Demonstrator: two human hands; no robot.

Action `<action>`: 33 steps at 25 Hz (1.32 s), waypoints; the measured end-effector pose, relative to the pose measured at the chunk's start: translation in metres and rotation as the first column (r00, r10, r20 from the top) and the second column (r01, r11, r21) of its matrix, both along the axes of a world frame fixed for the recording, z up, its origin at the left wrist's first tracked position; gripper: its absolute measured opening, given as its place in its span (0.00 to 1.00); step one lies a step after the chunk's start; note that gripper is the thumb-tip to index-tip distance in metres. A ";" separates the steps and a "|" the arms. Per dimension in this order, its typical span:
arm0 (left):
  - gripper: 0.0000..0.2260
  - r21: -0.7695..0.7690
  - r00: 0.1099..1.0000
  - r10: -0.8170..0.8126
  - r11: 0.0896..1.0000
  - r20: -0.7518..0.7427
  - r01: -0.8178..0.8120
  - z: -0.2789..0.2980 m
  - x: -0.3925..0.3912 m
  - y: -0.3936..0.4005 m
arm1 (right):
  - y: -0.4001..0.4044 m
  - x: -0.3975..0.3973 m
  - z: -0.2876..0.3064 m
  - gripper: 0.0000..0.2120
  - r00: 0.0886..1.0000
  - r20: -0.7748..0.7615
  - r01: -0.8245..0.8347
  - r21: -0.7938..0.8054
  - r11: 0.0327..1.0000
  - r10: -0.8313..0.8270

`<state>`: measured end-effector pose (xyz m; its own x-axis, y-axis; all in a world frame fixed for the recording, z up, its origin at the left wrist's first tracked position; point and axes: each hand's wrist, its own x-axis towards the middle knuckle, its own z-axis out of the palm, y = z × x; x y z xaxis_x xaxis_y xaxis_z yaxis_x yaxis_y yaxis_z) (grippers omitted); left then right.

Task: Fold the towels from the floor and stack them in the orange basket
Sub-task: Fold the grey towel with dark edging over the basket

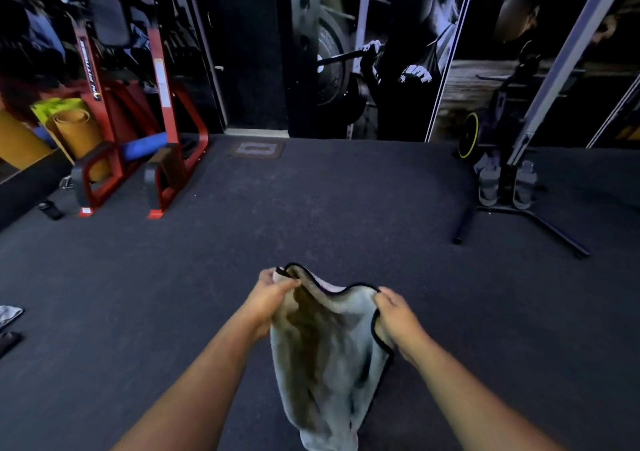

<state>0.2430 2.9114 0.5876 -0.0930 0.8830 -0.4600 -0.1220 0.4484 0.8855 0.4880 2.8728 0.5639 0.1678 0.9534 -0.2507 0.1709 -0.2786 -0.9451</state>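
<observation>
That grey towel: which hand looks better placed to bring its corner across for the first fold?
Probably the left hand: it pinches a top corner of the towel. The right hand grips lower along the side edge.

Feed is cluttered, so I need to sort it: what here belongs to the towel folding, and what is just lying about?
Job: grey towel, held by left hand and right hand.

Lying about: red rack, rolled mats, black stand.
</observation>
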 end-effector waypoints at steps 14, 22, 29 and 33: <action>0.08 0.282 0.986 -0.126 0.955 0.111 0.091 -0.018 0.056 -0.048 | -0.002 -0.041 0.028 0.07 0.915 -0.404 -0.015 0.017 1.000 0.021; 0.24 0.422 0.917 -0.309 0.818 -0.251 0.391 -0.007 0.047 -0.055 | 0.000 -0.040 0.019 0.02 0.962 -0.242 -0.100 0.120 0.988 0.127; 0.20 0.474 0.904 -0.180 0.802 -0.388 0.364 0.019 0.022 -0.021 | 0.019 0.002 0.008 0.24 0.670 0.682 -0.554 0.196 0.809 0.293; 0.15 0.564 0.964 0.028 0.815 -0.264 0.131 0.070 -0.020 0.020 | 0.024 0.035 0.007 0.34 0.299 0.830 -0.642 -0.190 0.743 0.471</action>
<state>0.2232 2.9315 0.6572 -0.0799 0.9834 0.1628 0.1454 -0.1501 0.9779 0.5232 2.8965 0.5710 -0.3848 0.9065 -0.1735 0.8971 0.3232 -0.3011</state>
